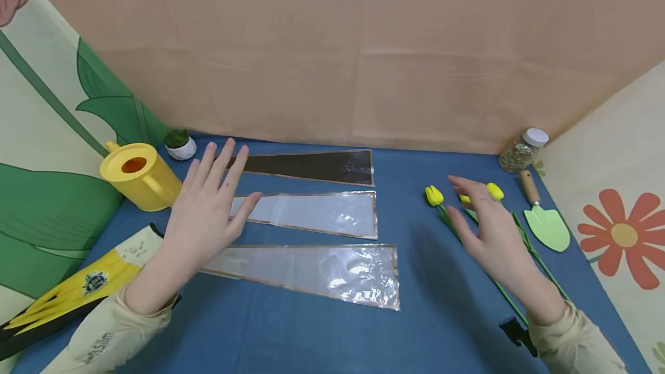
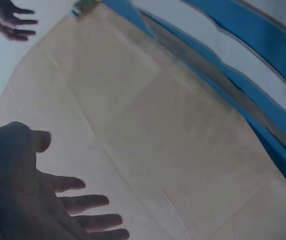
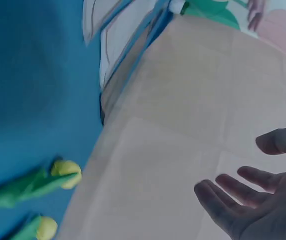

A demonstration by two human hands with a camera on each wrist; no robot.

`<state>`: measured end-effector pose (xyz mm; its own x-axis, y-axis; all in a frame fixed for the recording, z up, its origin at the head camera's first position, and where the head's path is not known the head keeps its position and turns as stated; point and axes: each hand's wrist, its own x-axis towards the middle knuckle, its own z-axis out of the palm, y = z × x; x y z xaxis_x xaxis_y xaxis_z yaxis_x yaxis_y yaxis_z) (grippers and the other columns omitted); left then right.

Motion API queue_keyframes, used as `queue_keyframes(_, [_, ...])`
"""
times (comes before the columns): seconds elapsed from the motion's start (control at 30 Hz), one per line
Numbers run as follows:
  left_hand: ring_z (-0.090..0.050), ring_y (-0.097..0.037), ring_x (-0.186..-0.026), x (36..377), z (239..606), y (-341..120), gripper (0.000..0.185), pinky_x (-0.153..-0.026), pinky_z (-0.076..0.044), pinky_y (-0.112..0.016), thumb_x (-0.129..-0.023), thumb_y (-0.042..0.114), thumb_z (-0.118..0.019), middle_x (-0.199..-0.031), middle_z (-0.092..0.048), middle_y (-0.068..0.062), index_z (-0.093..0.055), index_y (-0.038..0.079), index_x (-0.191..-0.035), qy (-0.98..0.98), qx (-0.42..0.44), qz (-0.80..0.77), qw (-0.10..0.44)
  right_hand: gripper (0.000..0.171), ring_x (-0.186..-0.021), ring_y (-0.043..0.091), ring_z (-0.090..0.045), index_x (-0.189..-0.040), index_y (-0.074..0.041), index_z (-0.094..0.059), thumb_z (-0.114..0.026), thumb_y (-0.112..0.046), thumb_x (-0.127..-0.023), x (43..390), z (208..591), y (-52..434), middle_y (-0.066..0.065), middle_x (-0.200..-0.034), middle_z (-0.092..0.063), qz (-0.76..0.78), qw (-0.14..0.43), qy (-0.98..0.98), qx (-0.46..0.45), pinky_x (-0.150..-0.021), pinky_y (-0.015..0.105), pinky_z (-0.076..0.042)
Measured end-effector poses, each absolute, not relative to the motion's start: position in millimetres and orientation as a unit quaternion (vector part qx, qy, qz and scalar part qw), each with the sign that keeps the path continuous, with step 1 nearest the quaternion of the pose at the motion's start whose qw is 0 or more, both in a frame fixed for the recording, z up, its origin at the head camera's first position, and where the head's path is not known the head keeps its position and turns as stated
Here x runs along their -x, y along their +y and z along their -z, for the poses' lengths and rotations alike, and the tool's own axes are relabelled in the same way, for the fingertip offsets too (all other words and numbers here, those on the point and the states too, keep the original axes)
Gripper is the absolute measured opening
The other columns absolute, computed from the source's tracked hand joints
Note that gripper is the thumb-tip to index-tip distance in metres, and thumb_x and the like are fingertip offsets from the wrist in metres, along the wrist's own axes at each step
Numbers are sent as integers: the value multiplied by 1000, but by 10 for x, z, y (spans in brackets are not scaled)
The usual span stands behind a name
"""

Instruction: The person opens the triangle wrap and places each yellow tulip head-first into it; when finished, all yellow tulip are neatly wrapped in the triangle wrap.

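Observation:
Raised over the left part of the blue table, my left hand [image 1: 200, 212] has its fingers spread and holds nothing. It overlaps the narrow ends of tapered flat plastic sleeves in the head view: a dark one [image 1: 322, 167] at the back, a whitish one [image 1: 322, 212] in the middle and a clear shiny one [image 1: 332, 270] in front. My right hand [image 1: 493, 241], also empty, hovers over yellow artificial tulips [image 1: 433, 195] with long green stems, partly hiding them. In the right wrist view its fingers are loosely bent, apart from the tulip heads [image 3: 68, 172].
A yellow watering can [image 1: 153, 183] and a small potted plant [image 1: 179, 146] stand at the back left. Yellow-and-black gloves [image 1: 98, 276] lie at the left edge. At right are a green trowel [image 1: 547, 228] and a white-lidded jar [image 1: 518, 153]. Fabric walls [image 1: 332, 56] enclose the table.

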<state>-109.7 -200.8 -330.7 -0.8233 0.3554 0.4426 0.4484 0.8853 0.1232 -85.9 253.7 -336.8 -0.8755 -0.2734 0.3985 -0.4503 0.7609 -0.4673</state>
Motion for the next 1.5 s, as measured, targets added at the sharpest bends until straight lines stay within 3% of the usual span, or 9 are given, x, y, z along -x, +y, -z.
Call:
queue_keyframes(0.17, [-57, -46, -136, 1054, 3428, -1808, 69, -100, -53, -62, -96, 20, -81, -153, -56, -24, -53, -3, -155, -923, 250, 189, 223, 51, -121, 33, -67, -148, -1, -56, -73, 2, -100, 793, 3490, 2465, 16, -143, -63, -346, 101, -912, -198, -89, 48, -60])
queue_keyframes(0.3, [-69, -40, -120, 1044, 3551, -1566, 55, -83, -61, -52, -95, 17, -84, -142, -66, -21, -65, -3, -144, -906, 278, 238, 211, 44, -119, 35, -69, -145, -3, -58, -70, 1, -103, 724, 3639, 2391, 17, -139, -66, -398, 21, -900, -178, -89, 45, -62])
queue_keyframes(0.4, [-72, -38, -116, 1062, 3616, -1323, 49, -82, -62, -49, -95, 18, -84, -137, -69, -20, -69, -3, -137, -899, 303, 244, 203, 42, -117, 36, -70, -145, -4, -58, -68, 0, -105, 676, 3767, 2346, 18, -137, -66, -435, -37, -885, -163, -90, 43, -61])
queue_keyframes(0.53, [-73, -35, -115, 1072, 3688, -984, 44, -88, -61, -49, -94, 15, -86, -131, -72, -19, -73, -3, -132, -891, 329, 259, 178, 37, -114, 33, -72, -142, -2, -60, -68, -3, -105, 637, 3929, 2301, 19, -134, -67, -459, -73, -873, -147, -88, 41, -61])
queue_keyframes(0.87, [-75, -33, -112, 986, 3992, -393, 49, -89, -61, -48, -96, 20, -84, -128, -75, -16, -69, 1, -139, -907, 327, 260, 45, 40, -116, 37, -71, -145, 13, -50, -59, -3, -110, 608, 4131, 2293, 30, -138, -61, -510, -169, -831, -144, -91, 40, -60])
queue_keyframes(1.0, [-74, -32, -115, 959, 4100, -284, 43, -91, -61, -47, -97, 20, -83, -129, -75, -14, -72, 2, -134, -907, 335, 255, 3, 43, -118, 38, -70, -147, 16, -46, -56, -3, -111, 587, 4149, 2307, 33, -140, -59, -530, -189, -815, -139, -93, 39, -60])
queue_keyframes(1.17, [-73, -30, -116, 939, 4174, -245, 39, -92, -60, -46, -96, 20, -84, -128, -75, -12, -75, 4, -130, -907, 333, 257, -8, 48, -123, 40, -67, -151, 19, -39, -53, -5, -113, 562, 4169, 2333, 36, -144, -55, -552, -224, -795, -113, -97, 38, -59])
queue_keyframes(1.5, [-76, -26, -108, 903, 4229, -234, 45, -88, -61, -40, -93, 17, -87, -121, -77, -14, -73, -2, -131, -898, 334, 281, -55, 53, -127, 38, -64, -154, 16, -38, -54, -14, -114, 562, 4183, 2322, 33, -149, -54, -547, -256, -792, -88, -101, 36, -56])
